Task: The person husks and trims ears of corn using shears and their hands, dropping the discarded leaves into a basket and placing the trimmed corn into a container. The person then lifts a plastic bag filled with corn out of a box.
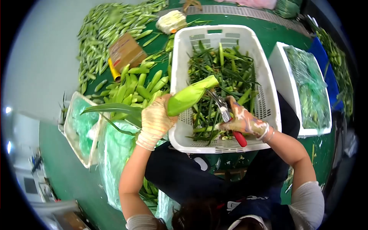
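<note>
The left hand point(156, 117) has its grip clamped on an ear of corn point(190, 96), held over the white basket point(273, 111) of green trimmings point(226, 76). The right hand point(245, 119) has its grip closed around red-handled pruning shears point(223, 109), their blades near the husk.

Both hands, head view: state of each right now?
Left hand: closed, holding a green corn ear.
Right hand: holding red-handled shears.

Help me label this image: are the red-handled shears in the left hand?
No, the gloved right hand holds the red-handled shears, while the left hand grips a green corn ear over the basket.
</note>
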Demonstrator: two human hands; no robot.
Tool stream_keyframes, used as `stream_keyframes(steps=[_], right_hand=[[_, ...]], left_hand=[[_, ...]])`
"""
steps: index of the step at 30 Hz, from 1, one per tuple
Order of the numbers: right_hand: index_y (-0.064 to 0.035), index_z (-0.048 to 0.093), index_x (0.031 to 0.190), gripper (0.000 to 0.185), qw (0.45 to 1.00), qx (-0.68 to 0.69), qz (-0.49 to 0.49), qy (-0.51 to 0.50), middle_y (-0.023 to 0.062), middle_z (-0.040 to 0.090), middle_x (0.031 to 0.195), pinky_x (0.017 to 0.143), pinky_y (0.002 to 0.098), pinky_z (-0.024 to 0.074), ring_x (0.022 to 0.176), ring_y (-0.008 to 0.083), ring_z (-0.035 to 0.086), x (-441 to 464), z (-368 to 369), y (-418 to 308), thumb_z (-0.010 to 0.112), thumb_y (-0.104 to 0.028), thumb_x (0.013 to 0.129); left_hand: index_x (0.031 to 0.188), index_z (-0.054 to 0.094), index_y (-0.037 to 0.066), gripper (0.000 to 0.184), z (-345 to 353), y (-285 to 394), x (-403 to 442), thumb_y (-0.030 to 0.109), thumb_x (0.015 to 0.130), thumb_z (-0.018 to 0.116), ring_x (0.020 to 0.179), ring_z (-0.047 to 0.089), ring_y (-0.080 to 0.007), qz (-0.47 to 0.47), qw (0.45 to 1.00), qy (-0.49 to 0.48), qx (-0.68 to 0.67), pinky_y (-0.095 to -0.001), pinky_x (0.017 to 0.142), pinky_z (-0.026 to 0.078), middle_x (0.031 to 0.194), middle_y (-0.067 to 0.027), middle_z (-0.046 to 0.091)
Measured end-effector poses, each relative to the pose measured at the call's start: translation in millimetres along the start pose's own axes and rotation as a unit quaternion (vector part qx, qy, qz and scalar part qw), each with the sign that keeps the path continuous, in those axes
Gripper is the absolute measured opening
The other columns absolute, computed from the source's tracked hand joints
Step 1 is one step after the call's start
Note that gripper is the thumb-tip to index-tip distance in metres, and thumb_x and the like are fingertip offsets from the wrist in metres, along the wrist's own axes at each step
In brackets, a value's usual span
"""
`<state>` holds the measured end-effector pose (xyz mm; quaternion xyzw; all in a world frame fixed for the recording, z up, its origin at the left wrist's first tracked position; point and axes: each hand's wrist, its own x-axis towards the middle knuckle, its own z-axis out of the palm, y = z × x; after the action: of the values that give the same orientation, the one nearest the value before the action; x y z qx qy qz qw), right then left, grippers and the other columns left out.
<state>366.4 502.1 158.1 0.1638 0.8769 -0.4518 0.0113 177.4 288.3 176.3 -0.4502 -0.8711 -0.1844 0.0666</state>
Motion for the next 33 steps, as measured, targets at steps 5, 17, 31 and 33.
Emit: stream_keyframes(steps=[5, 17, 31, 33], right_hand=[[0.0018, 0.039, 0.129, 0.083, 0.997, 0.075, -0.029, -0.003, 0.0207, 0.057, 0.109, 0.087, 0.0351, 0.0457, 0.097, 0.028, 0.056, 7.3, -11.9, 32.5, 0.079, -0.03, 0.065], [-0.005, 0.054, 0.095, 0.029, 0.894, 0.367, 0.147, -0.211, 0.0017, 0.058, 0.07, 0.05, 0.0249, 0.0478, 0.057, 0.0107, 0.057, -44.8, -68.1, 90.5, 0.072, -0.021, 0.078], [-0.0023, 0.047, 0.113, 0.056, 0.983, 0.07, -0.04, 0.167, 0.0187, 0.061, 0.097, 0.08, 0.0394, 0.0487, 0.087, 0.0353, 0.061, -22.5, -33.4, 52.2, 0.076, -0.018, 0.069], [-0.0011, 0.046, 0.114, 0.056, 0.988, 0.053, -0.045, 0.137, 0.0194, 0.062, 0.09, 0.078, 0.0396, 0.0496, 0.085, 0.0362, 0.062, -24.3, -22.6, 60.6, 0.075, -0.019, 0.07]], left_hand=[[0.11, 0.058, 0.008, 0.051, 37.5, 31.0, 16.1, 0.027, 0.066, 0.074, 0.077, 0.065, -0.0298, 0.062, 0.996, -0.056, -0.029, -0.0345, 0.07, 0.053, 0.089, -0.0104, 0.067], [0.109, 0.062, 0.011, 0.047, 9.8, 43.6, 93.6, 0.019, 0.064, 0.076, 0.095, 0.059, -0.0271, 0.164, 0.968, -0.187, 0.033, -0.0358, 0.089, 0.042, 0.097, -0.0095, 0.064], [0.117, 0.048, -0.003, 0.051, 51.8, 106.3, 59.5, 0.003, 0.071, 0.07, 0.103, 0.052, -0.0263, -0.055, 0.948, 0.25, -0.19, -0.0364, 0.091, 0.044, 0.102, -0.0123, 0.059], [0.123, 0.045, -0.004, 0.058, 71.0, 77.8, 58.3, 0.015, 0.077, 0.073, 0.092, 0.057, -0.0217, -0.231, 0.781, 0.062, -0.577, -0.0316, 0.081, 0.049, 0.102, -0.0122, 0.059]])
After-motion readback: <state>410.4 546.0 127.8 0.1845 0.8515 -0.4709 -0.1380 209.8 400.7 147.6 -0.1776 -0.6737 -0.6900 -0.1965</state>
